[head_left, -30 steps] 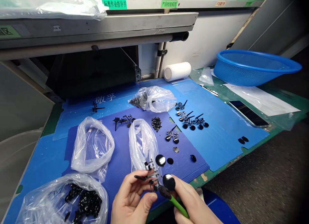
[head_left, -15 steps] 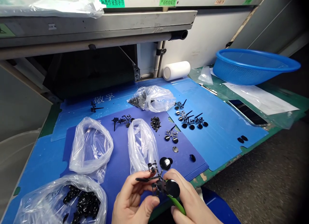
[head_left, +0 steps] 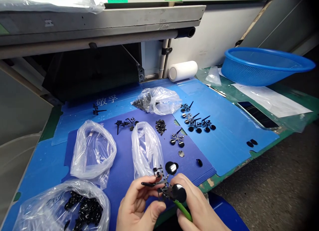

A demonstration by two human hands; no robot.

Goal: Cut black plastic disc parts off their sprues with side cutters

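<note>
My left hand pinches a black moulded plastic sprue that carries round glossy discs, holding it just above the near edge of the dark blue sheet. My right hand is closed round green-handled cutters, whose dark jaws sit at the sprue beside one round disc. A second disc sticks up on the sprue's far side. Directly behind the hands stands an open clear bag.
Another open clear bag and a bag of black parts lie at the left. A further bag of small dark parts, loose sprues, a white roll, a blue basket and a phone lie beyond.
The cutters and the sprue have come closer together, with the jaws now at the sprue beside the disc. Both hands shifted slightly; the view tilted a little.
</note>
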